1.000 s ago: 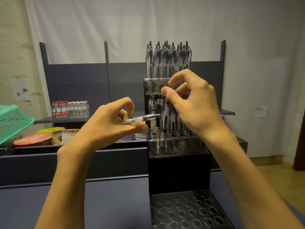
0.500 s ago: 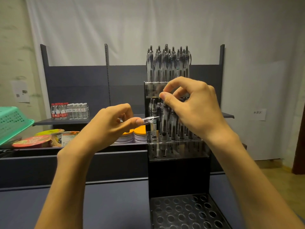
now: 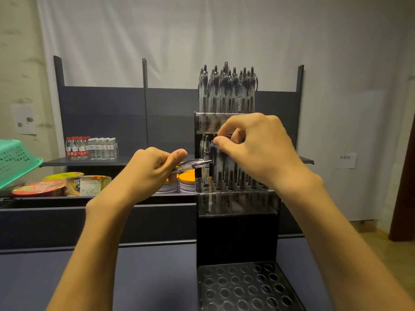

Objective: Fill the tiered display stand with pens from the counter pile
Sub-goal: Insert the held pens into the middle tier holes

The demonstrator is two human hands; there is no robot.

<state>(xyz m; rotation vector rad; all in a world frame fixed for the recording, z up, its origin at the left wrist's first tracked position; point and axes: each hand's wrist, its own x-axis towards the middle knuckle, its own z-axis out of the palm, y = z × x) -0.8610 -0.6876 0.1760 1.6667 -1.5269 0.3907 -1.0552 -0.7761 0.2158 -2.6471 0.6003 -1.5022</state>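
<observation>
The black tiered display stand (image 3: 235,239) rises at centre right on the dark counter. Pens (image 3: 226,93) crowd its top tier, and more pens (image 3: 238,176) stand in the middle tier. The bottom tier (image 3: 247,286) shows only open holes. My right hand (image 3: 260,151) is at the middle tier, its thumb and forefinger pinching the top of a pen (image 3: 213,149) that stands there. My left hand (image 3: 150,173) hovers just left of the stand and grips a clear pen (image 3: 197,163) that points right, its tip near the tier. The counter pile is out of view.
A dark shelf unit behind holds water bottles (image 3: 92,149), noodle bowls (image 3: 40,187) and orange-lidded jars (image 3: 186,182). A green basket (image 3: 15,160) juts in at the far left. The dark counter top (image 3: 134,277) stretches to the left of the stand.
My right hand has dropped a little toward the middle tier's pens. My left hand has edged right, bringing its pen's tip closer to the stand. The view has tilted slightly.
</observation>
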